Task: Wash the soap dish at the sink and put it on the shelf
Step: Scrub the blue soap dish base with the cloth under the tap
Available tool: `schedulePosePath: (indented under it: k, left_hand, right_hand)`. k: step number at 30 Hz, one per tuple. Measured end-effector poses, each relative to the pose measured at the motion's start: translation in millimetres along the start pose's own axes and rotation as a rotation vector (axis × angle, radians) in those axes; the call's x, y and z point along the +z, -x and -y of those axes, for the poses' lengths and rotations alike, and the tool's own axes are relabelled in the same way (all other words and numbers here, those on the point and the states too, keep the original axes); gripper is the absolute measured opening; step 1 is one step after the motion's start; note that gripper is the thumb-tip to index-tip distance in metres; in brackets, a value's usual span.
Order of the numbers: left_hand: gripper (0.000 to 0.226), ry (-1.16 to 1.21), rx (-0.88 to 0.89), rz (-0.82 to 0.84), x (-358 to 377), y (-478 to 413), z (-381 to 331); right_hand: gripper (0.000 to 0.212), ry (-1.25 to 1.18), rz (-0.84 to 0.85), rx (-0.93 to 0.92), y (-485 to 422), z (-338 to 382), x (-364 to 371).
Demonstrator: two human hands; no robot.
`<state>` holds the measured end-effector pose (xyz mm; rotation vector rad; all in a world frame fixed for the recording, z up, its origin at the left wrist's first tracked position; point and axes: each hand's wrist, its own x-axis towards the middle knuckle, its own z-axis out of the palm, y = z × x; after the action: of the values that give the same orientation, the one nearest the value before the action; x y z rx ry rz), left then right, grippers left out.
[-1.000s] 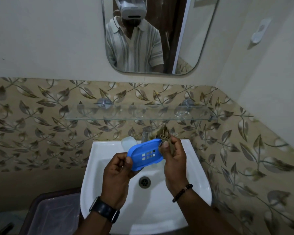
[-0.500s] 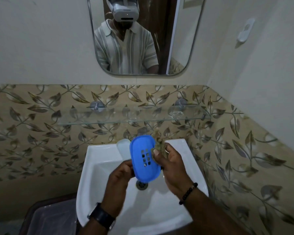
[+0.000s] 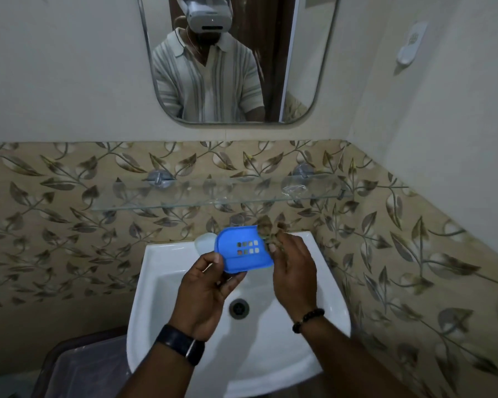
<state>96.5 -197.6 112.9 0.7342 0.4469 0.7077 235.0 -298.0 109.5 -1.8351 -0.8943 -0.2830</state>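
Blue soap dish (image 3: 243, 251) in both grips

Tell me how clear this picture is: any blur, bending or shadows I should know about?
Head view: mostly sharp on the blue soap dish, with some motion blur at the right hand; the wide lens bows the glass shelf and the tile border; lighting is dim and soft, the hands throwing faint shadows into the white sink; no strong glare.
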Motion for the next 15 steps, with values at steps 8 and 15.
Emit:
schedulePosePath:
  k: [8, 15]
  left_hand:
    - [0.01, -0.053, -0.074, -0.029, 4.6, 4.0, 19.1]
    - [0.031, -0.072, -0.023, -0.024, 0.2, 6.2, 26.2]
  right_hand:
    - [0.034, 0.15, 0.141, -0.5, 30.7, 12.3, 14.7]
    - [0.04, 0.363, 0.104, -0.161, -3.6, 5.4, -4.4]
